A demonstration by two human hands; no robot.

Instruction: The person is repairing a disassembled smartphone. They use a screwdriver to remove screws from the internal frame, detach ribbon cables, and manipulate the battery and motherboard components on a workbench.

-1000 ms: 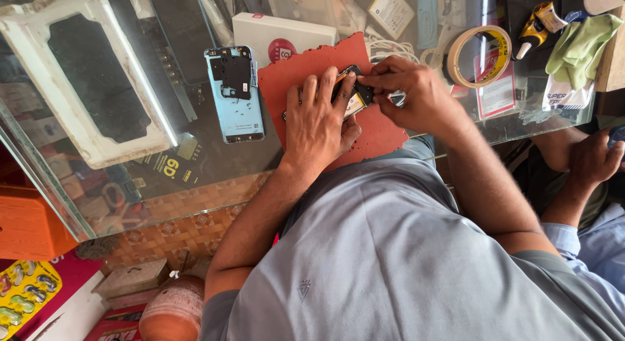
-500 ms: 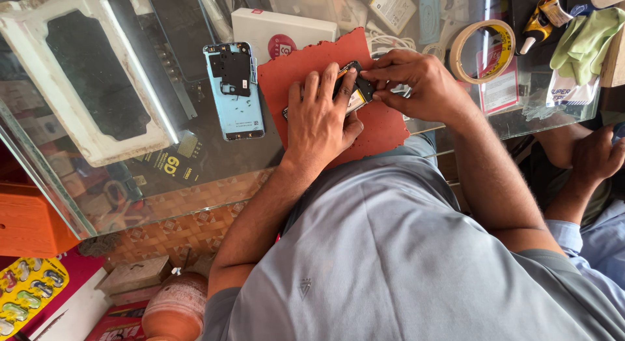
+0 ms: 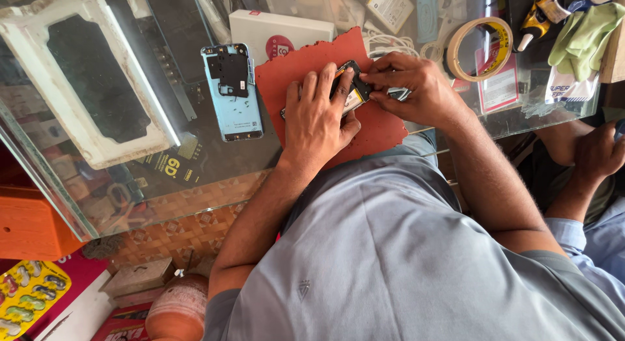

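Glass-topped counter in what looks like a small repair stall, stock visible through the glass underneath and clutter along the far edge. There's only the head view, so here goes.

Near the middle of the counter's front edge lies a red rubbery mat, and on it a dark opened phone — that's the thing being worked on. The left hand lies flat over it, fingers spread and pressing down, so it's pinning the phone to the mat, not clenching it. The right hand comes in from the other side with its fingertips pinched together at the phone's upper end; there may be a small part or tool between them, but I can't tell, it's too small and half hidden.

Just left of the mat sits a light blue phone back shell with a black plate in its upper part, lying apart from the hands. Behind the mat is a white box. Toward the far right corner: a roll of tape, a green cloth.

My read — this is the fiddly stage, picking at something inside the open phone. Whatever comes next wants the left hand holding steady and a light, precise pinch from the right, since a slip could nick the internals.
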